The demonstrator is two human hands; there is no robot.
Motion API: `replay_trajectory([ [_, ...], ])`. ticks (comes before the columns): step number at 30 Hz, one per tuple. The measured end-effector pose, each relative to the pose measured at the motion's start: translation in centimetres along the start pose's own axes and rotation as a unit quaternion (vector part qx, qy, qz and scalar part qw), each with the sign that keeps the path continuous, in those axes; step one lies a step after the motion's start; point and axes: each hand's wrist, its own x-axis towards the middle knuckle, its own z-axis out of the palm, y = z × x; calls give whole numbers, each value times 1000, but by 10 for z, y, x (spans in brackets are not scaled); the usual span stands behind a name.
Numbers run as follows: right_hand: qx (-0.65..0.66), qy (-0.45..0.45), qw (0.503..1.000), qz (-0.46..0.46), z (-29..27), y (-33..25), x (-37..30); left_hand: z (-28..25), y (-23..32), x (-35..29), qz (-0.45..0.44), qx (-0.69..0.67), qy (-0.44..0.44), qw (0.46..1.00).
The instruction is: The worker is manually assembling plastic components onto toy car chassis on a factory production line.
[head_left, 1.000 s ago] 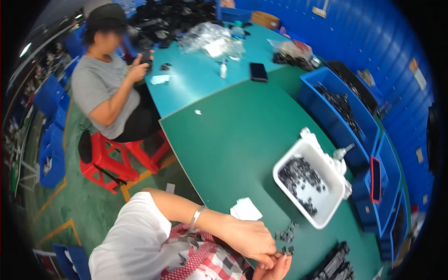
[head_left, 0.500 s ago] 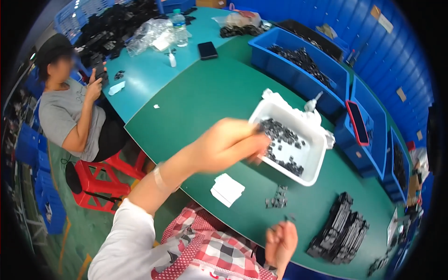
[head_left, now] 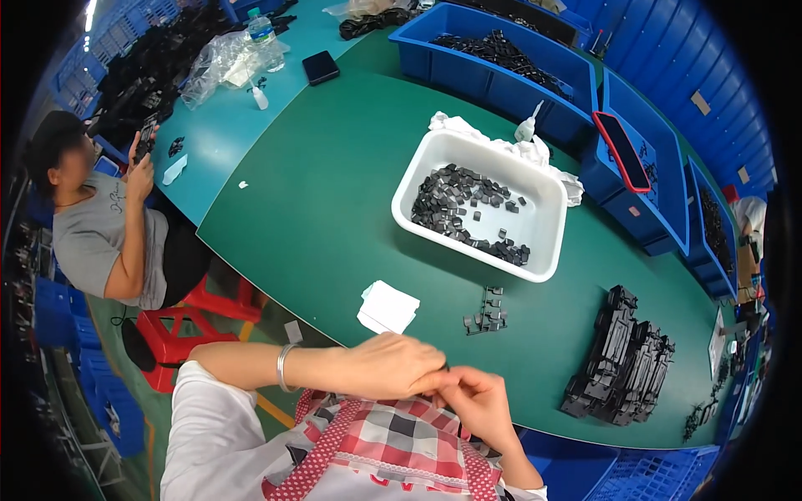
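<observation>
Over the checked apron, my left hand (head_left: 397,366) and my right hand (head_left: 483,405) meet fingertip to fingertip. Both are closed in a pinch around a small black part (head_left: 445,367), mostly hidden by the fingers. Beyond them on the green table stands a white tub (head_left: 547,250) with many small black plastic pieces (head_left: 451,196) in it. Between the tub and my right hand lies a black sprue with small parts (head_left: 486,313). A stack of white paper (head_left: 388,307) rests just past my left hand.
Long black plastic frames (head_left: 622,359) lie stacked at the right. Blue bins (head_left: 493,67) of black parts line the far side; a red-edged phone (head_left: 622,152) leans on one. A white rag (head_left: 535,150) touches the tub. At the left, a person (head_left: 109,234) handles a black part.
My left hand has drawn back from the tub toward my body and met my right hand, which moved slightly left. The view has shifted, leaving the tub fully uncovered.
</observation>
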Motion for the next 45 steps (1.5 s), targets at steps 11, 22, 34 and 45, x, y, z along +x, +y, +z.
replay_trajectory([
  [11,-177,-272,926,-194,-24,-46,-27,-11,20,-34,188,-328,-178,909],
  [22,-235,309,898,-207,-127,-109,46,-125,-35,73,46,71,150,985],
  [34,-590,536,521,-305,-283,-177,137,-55,-33,74,196,189,189,944],
  [45,-639,213,687,-275,-234,-113,276,-32,4,52,252,76,137,955],
])
